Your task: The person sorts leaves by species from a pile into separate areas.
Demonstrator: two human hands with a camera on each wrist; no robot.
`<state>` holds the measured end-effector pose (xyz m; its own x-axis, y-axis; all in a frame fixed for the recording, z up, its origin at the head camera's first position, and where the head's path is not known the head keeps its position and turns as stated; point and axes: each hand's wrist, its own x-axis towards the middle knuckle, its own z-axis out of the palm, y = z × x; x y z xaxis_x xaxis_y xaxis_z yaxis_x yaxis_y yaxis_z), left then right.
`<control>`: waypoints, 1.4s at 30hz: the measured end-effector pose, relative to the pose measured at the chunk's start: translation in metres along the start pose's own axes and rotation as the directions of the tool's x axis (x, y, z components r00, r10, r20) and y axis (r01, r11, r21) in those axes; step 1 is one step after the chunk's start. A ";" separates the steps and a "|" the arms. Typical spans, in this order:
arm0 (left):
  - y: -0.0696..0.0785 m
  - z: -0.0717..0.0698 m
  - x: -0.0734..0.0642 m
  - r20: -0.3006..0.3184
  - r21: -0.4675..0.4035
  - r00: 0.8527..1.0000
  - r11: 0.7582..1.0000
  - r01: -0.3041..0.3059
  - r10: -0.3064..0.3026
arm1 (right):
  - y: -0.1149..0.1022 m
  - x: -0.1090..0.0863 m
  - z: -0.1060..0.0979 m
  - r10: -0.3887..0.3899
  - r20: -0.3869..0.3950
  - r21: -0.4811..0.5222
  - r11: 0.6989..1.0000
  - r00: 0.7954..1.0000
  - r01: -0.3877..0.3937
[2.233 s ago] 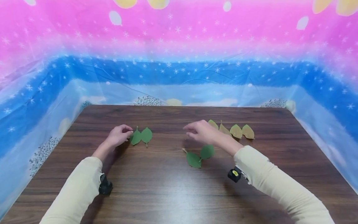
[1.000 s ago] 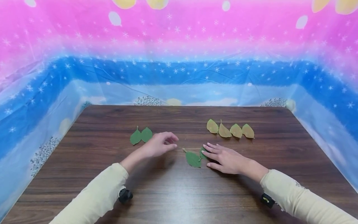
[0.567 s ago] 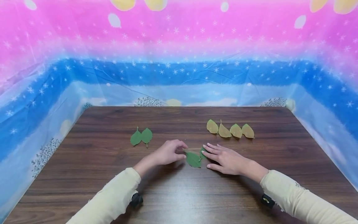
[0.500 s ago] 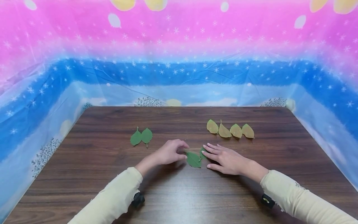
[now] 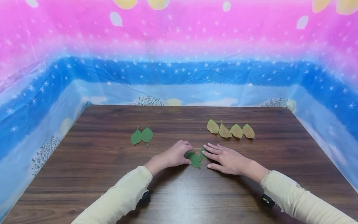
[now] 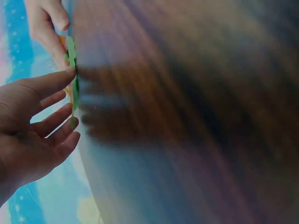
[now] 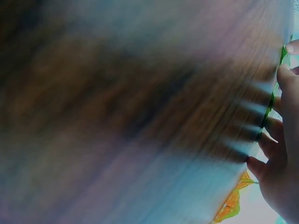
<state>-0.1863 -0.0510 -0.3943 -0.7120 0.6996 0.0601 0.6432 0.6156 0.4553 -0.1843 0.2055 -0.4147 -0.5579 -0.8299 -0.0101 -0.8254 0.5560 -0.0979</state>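
My left hand (image 5: 176, 154) is at a green leaf (image 5: 194, 160) near the table's middle, thumb on its near edge and fingers curled over its stem end. In the left wrist view that leaf (image 6: 74, 88) shows edge-on between thumb and fingers. My right hand (image 5: 226, 159) lies flat with spread, straight fingers, its fingertips resting on a second green leaf (image 5: 203, 153). Most of this second leaf is hidden under the fingers. The two leaves sit side by side, close together.
Two green leaves (image 5: 141, 135) lie touching at the table's left. At the back right is a row of several yellowish leaves (image 5: 230, 130). The brown wooden table (image 5: 112, 193) is bordered by a pink and blue snowflake-patterned cloth (image 5: 179, 71).
My left hand has moved right from the left pair of leaves to the middle green leaf and closed on its end. The right hand came down onto the other green leaf and stayed there.
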 end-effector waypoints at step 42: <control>-0.029 -0.004 -0.004 -0.040 -0.540 0.930 0.791 0.287 -0.365 | -0.001 0.001 0.000 -0.017 -0.006 -0.026 1.000 1.000 0.017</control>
<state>-0.2034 -0.0730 -0.4046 -0.9085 0.4111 -0.0745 0.1523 0.4920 0.8572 -0.1842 0.2036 -0.4146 -0.5445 -0.8388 -0.0029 -0.8365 0.5432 -0.0719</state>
